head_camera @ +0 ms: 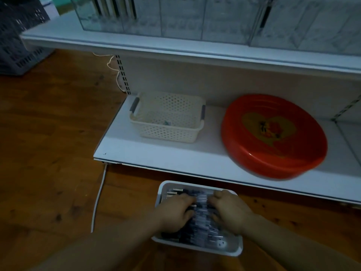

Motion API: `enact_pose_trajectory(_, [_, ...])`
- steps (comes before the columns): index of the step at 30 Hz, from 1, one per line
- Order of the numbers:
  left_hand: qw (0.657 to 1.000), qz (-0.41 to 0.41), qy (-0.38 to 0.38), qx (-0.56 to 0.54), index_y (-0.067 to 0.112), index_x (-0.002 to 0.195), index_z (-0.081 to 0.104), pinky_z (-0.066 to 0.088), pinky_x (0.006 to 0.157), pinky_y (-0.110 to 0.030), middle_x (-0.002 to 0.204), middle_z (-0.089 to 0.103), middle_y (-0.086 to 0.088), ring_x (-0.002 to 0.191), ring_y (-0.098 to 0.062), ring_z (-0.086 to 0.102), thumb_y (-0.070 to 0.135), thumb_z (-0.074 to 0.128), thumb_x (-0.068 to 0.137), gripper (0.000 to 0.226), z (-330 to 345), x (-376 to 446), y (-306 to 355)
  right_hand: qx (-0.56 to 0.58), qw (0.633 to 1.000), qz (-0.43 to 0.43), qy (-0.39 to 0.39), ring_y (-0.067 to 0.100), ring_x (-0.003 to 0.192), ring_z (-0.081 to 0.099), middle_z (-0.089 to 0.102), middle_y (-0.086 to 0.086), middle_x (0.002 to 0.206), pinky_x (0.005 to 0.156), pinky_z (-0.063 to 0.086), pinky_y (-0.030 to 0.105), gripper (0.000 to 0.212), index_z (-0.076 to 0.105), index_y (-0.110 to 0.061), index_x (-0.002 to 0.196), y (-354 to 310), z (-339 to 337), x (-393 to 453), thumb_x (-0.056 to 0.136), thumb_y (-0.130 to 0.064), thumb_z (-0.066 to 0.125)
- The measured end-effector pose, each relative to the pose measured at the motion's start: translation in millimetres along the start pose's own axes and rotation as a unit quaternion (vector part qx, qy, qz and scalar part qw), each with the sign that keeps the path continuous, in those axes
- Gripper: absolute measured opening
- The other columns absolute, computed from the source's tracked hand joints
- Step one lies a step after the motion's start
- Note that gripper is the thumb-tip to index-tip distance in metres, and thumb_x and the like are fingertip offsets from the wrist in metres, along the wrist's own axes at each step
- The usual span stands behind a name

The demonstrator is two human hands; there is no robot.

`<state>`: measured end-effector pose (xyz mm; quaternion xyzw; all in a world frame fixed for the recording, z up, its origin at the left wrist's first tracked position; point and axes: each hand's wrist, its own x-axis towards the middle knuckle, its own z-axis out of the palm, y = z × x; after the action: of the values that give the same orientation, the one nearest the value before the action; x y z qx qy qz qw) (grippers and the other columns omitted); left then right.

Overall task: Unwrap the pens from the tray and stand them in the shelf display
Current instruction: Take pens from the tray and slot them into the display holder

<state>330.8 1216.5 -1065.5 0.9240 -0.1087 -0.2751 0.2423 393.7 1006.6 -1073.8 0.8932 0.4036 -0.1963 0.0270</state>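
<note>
Pens [201,222], wrapped, dark with pale bands, heaped in a white tray [237,249] that sits on the wooden floor [48,153] just in front of the bottom shelf [156,153]; my left hand [176,213] and my right hand [231,211] both lie on the heap, side by side and a little apart, fingers curled down into the pens, though whether either one actually grips a pen I cannot tell. Cream perforated basket [168,133] and red round platter [273,137] on the bottom shelf, apart from each other. Clear display compartments [175,22] on the upper shelf, a few dark upright pens [115,6] at their left end. Grey crate [17,36] at far left; white cable [98,198] on the floor left of the tray
</note>
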Motion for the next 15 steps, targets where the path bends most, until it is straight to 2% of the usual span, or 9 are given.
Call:
enact_pose_trajectory(3, [1.0, -0.008, 0.005, -0.007, 0.018, 0.138, 0.049, 0.041, 0.105, -0.04, 0.138, 0.051, -0.007, 0.126, -0.025, 0.048, 0.034, 0.043, 0.105, 0.037, 2, 1, -4, 0.014, 1.0, 0.012, -0.01, 0.025, 0.113, 0.052, 0.058, 0.004, 0.118, 0.091, 0.046, 0.037, 0.031, 0.061, -0.02, 0.114, 2, 1, 6, 0.094, -0.043, 0.056])
enact_pose_trajectory(7, [1.0, -0.011, 0.0, 0.002, 0.02, 0.145, 0.045, 0.038, 0.109, -0.038, 0.145, 0.047, -0.003, 0.131, -0.023, 0.045, 0.033, 0.044, 0.105, 0.041, 5, 1, -10, 0.04, 0.999, 0.007, -0.012, 0.024, 0.106, 0.057, 0.062, 0.002, 0.11, 0.086, 0.05, 0.038, 0.024, 0.064, -0.02, 0.101, 7, 4, 8, 0.094, -0.043, 0.06])
enact_pose_trajectory(10, [1.0, -0.017, 0.013, -0.004, 0.021, 0.144, 0.047, 0.038, 0.109, -0.036, 0.145, 0.048, -0.002, 0.132, -0.022, 0.045, 0.031, 0.046, 0.105, 0.041, 2, 2, -12, 0.083, 0.996, -0.007, 0.022, 0.02, 0.107, 0.055, 0.063, 0.0, 0.11, 0.087, 0.048, 0.038, 0.027, 0.068, -0.022, 0.109, 12, 0, 7, 0.099, -0.042, 0.054])
enact_pose_trajectory(12, [1.0, -0.019, 0.024, -0.009, 0.021, 0.141, 0.05, 0.041, 0.104, -0.034, 0.143, 0.051, -0.003, 0.129, -0.023, 0.048, 0.029, 0.046, 0.105, 0.038, -4, 2, -13, 0.132, 0.989, -0.013, 0.062, 0.016, 0.106, 0.056, 0.066, -0.002, 0.11, 0.089, 0.047, 0.035, 0.029, 0.071, -0.025, 0.114, 17, -9, 6, 0.101, -0.043, 0.052])
enact_pose_trajectory(15, [0.998, -0.026, 0.044, -0.035, 0.019, 0.137, 0.055, 0.045, 0.09, -0.027, 0.132, 0.06, -0.005, 0.115, -0.022, 0.056, 0.027, 0.045, 0.105, 0.034, -13, 2, -15, 0.184, 0.979, -0.022, 0.088, 0.011, 0.101, 0.06, 0.068, -0.005, 0.107, 0.087, 0.046, 0.025, 0.027, 0.073, -0.027, 0.115, 22, -24, 2, 0.1, -0.042, 0.058])
